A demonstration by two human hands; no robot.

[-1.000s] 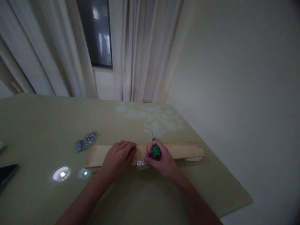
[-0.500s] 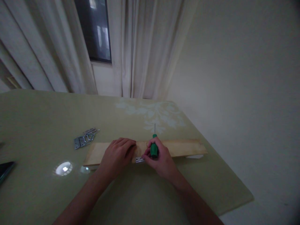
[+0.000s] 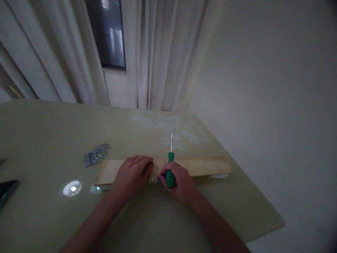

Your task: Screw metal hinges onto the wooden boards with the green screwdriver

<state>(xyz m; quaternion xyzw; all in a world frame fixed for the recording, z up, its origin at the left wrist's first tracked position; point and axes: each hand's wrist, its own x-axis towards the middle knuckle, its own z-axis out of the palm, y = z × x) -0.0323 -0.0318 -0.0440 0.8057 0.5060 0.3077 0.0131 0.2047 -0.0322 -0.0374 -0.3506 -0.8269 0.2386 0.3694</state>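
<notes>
"What's biggest in view?"

"The pale wall (image 3: 263, 88), toward 2 o'clock from the board. Then the green surface (image 3: 52, 130), with a pale leaf pattern (image 3: 176, 128) near its far edge, toward 12 o'clock. Curtains (image 3: 171, 52) hang beyond that, from 10 round to 12 o'clock, and the dark window (image 3: 110, 42) shows between them at 11."

"And the board?"

"The board (image 3: 207, 166) lies on the surface, running from 9 to 3 o'clock in front of the person. Something white shows under each end."

"The hands?"

"The left hand (image 3: 134, 170) rests on the board, left of its middle, fingers together and bent. I can't tell whether it grips anything, as its underside is hidden. The right hand (image 3: 183, 181) is closed round the screwdriver (image 3: 170, 178), over the board's near edge. The green handle points back to 6 o'clock and the shaft out to 12, its tip clear of the board."

"Anything smaller?"

"A dark slab (image 3: 7, 189), cut off by the frame, at 9 o'clock. Metal pieces (image 3: 89, 160) lie heaped just off the board's left end, toward 10. Smallest is the hinge (image 3: 154, 179) at the board's near edge, partly hidden, right at the right hand's fingertips."
</notes>
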